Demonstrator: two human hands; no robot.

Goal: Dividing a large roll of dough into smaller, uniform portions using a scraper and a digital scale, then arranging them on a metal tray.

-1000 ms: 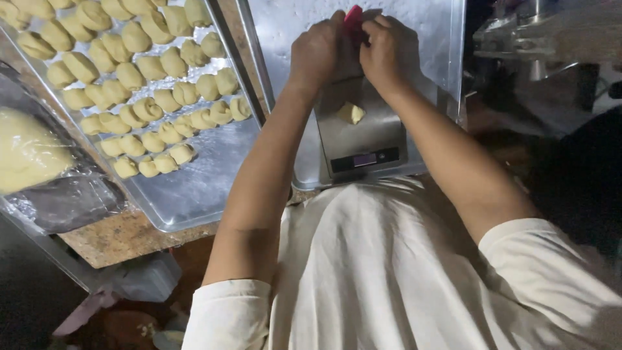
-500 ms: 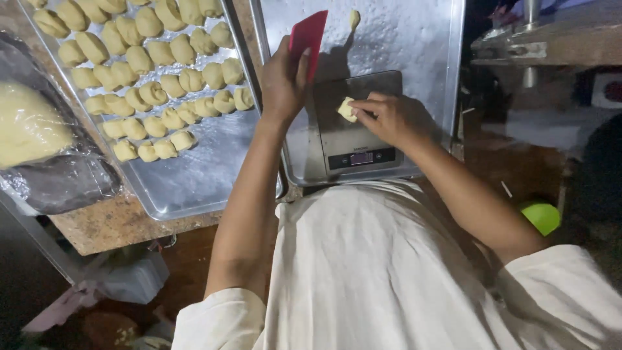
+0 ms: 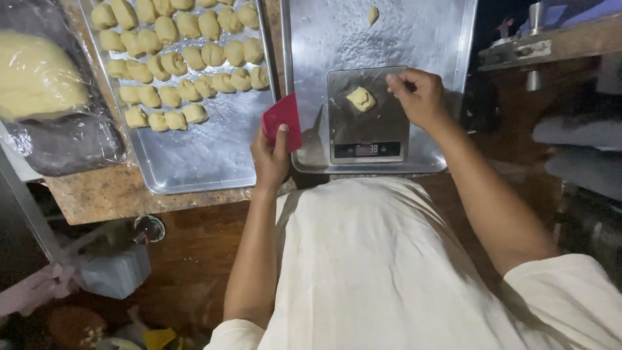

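1. A small dough piece (image 3: pixel 361 99) lay on the scale (image 3: pixel 368 115), upper centre of the frame, toward the platform's upper left part.
2. The scale sat on the right tray (image 3: pixel 414 39), near that tray's lower edge, with its lit display facing the person.
3. The right hand (image 3: pixel 418 97) was at the scale's upper right corner, just right of the dough piece and apart from it; its fingers (image 3: pixel 396 83) were curled together, and I cannot tell whether they pinched anything.
4. The left hand (image 3: pixel 271 155) was left of the scale, over the gap between the two trays, gripping a red scraper (image 3: pixel 282 120) by its lower edge, thumb on the face, blade pointing up.
5. One more dough bit (image 3: pixel 372 14) lay alone near the top of the right tray, well apart from the scale.
6. The left tray (image 3: pixel 201 155), in the upper left of the frame, carried rows of dough pieces (image 3: pixel 175 61) in its upper part; its lower part was bare metal.
7. At the far left edge, a large dough mass (image 3: pixel 35 74) lay wrapped in clear plastic.
8. Both trays rested on a speckled table (image 3: pixel 110 194), whose edge ran across the left middle of the frame.
9. The person's pale shirt (image 3: pixel 376 272) filled the lower centre.
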